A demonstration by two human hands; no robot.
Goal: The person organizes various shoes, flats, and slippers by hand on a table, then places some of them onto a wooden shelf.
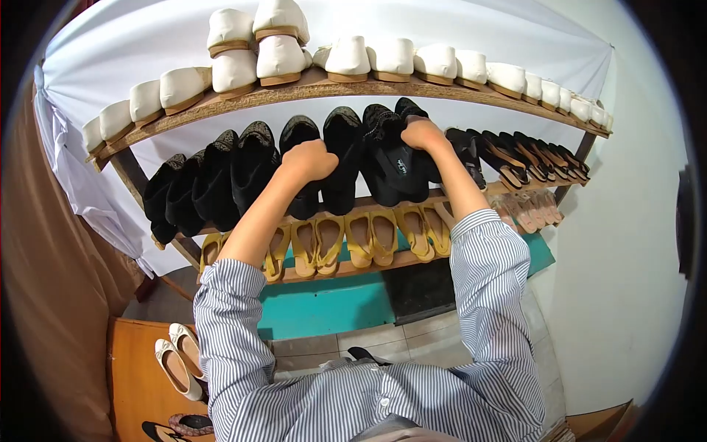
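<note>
My left hand [311,160] is closed around a black shoe [299,128] in the middle row of the rack. Another black shoe [410,107], farther right in that row, is gripped by my closed right hand [423,133]. Both shoes lean toe down on the wooden shelf, and my hands hide part of each. Between my hands are a plain black shoe [342,158] and a wider black shoe [387,162] with pale lettering on its insole. More black shoes [213,180] stand in line left of my left hand.
White shoes [347,57] fill the top shelf [294,90], some stacked. Black open sandals [504,156] continue to the right. Yellow sandals [328,241] and pale sandals [523,211] line the lower shelf. White flats [177,368] rest on an orange-brown surface [136,361] at lower left.
</note>
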